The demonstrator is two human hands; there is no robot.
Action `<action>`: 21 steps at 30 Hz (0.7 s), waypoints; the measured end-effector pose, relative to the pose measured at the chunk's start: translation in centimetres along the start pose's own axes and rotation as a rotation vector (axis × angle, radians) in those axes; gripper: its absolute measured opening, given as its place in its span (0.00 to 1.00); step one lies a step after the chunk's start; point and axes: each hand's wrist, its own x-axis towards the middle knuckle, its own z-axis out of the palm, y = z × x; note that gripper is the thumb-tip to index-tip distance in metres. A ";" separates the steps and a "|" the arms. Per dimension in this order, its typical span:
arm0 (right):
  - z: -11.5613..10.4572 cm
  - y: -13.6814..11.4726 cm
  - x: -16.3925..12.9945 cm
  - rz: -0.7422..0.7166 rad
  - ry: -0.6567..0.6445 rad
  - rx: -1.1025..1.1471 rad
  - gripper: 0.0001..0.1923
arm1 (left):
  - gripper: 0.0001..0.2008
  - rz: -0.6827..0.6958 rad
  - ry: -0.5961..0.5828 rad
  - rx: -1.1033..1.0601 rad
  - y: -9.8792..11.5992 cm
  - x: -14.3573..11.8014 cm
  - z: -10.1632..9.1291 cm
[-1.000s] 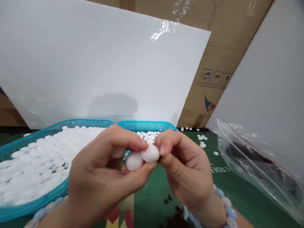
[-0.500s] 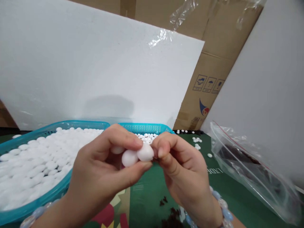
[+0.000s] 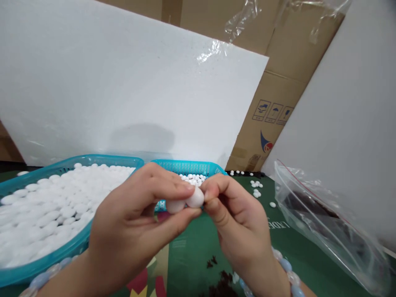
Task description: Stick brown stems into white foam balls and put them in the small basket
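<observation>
Beads (image 3: 185,201) lie side by side, left-right, between both hands.

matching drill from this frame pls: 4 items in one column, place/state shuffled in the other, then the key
Items:
1. left hand
2. large turquoise basket
3. clear zip bag
4. loose white beads

Places/states:
A. lying at the right, dark bits inside
B. scattered on the green mat beyond the hands
C. pinching two white oval pieces together with the right hand
D. heaped with white oval pieces, at the left

Pairs: 1-C, 2-D, 3-A, 4-B
</observation>
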 end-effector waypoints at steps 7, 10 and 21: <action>0.2 1.0 -0.2 -0.027 -0.042 0.227 0.04 | 0.09 0.103 0.004 0.085 -0.1 0.6 -0.4; 0.2 1.1 -0.2 -0.053 -0.132 0.390 0.04 | 0.07 0.230 -0.044 0.164 0.1 1.2 -0.3; 0.2 1.0 0.0 -0.032 -0.018 0.005 0.06 | 0.05 0.481 -0.140 0.453 -1.0 1.6 -0.3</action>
